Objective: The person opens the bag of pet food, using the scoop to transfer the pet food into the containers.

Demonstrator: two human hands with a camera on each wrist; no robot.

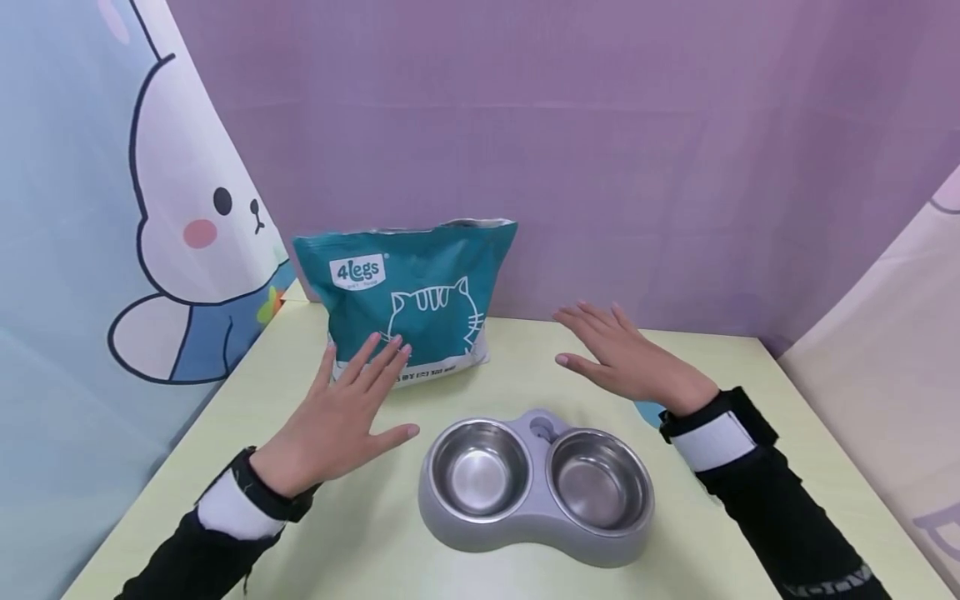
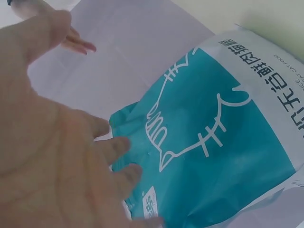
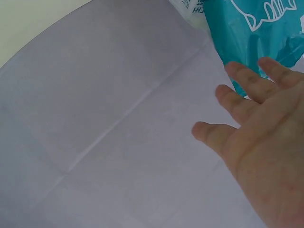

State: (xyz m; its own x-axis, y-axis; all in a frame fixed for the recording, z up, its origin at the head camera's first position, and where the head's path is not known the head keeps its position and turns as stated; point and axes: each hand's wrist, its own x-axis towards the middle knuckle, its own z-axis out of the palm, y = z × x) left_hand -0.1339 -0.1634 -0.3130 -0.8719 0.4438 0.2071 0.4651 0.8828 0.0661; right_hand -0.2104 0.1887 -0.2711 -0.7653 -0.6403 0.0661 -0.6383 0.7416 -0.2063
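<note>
The left hand [image 1: 337, 421], fingers spread and holding nothing, is before the teal bag [image 1: 416, 296], which stands just beyond it; a nudge from those fingertips could topple it. Right of that hand sits the double bowl [image 1: 534, 518]. The right hand [image 1: 630, 362] is empty, fingers extended.

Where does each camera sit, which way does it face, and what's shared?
Head: on the head, looking forward and down at the teal bag and twin-bowl feeder; left hand, right hand and black sleeves show.
Left wrist: on that wrist, facing the bag's front; both hands show.
Right wrist: on that wrist, facing the purple backdrop; right hand shows.
The wrist views share the bag and backdrop.
</note>
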